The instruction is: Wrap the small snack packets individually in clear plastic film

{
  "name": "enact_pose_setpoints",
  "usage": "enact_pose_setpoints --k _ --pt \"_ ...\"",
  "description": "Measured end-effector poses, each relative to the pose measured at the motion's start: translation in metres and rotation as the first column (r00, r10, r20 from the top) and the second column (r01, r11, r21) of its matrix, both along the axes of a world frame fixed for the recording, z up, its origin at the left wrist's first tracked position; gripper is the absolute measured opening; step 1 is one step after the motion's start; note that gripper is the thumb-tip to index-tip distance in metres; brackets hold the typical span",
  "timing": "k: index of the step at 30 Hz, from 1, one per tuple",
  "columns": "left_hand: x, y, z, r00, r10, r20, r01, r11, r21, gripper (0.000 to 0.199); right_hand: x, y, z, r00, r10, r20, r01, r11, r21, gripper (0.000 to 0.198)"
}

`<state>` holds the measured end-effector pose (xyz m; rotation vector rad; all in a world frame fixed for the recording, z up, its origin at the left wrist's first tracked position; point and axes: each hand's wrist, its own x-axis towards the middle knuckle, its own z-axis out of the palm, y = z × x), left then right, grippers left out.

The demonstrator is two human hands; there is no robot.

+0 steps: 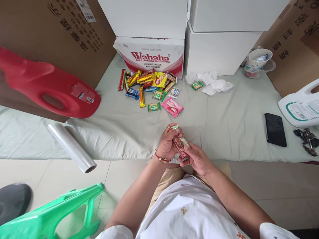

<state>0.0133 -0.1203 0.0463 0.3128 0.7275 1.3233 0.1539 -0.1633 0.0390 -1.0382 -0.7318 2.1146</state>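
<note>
Close to my body, both hands hold a bundle of red-wrapped snack bars (179, 146) with pale green ends. Fingers and thumb of my left hand (168, 142) wrap round its upper end, and a red string bracelet (162, 158) circles that wrist. At the lower end, my right hand (198, 159) is closed with its thumb pressed on the wrapper. How many bars are in the bundle I cannot tell. Beyond my hands lie a pink wafer packet (172, 107), a green cracker packet (154, 107) and a pile of yellow-wrapped bars (146, 78) mixed with other snacks.
Behind the snacks stands a Wahaha water carton (152, 58). A red jug (72, 91) and a plastic film roll (72, 147) lie left. On the right are a black phone (275, 129), keys (307, 139), a white jug (302, 108) and paper cup (259, 59). A green stool (50, 215) stands below.
</note>
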Motion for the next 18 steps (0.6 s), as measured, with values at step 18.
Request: enact_pose_setpoints --k 18 --pt "0.025 0.002 -0.007 0.964 -0.264 -0.015 0.264 0.964 0.0 0.038 0.038 -0.014 0.01 0.983 -0.151 0.104 0.143 0.987 0.079 0.047"
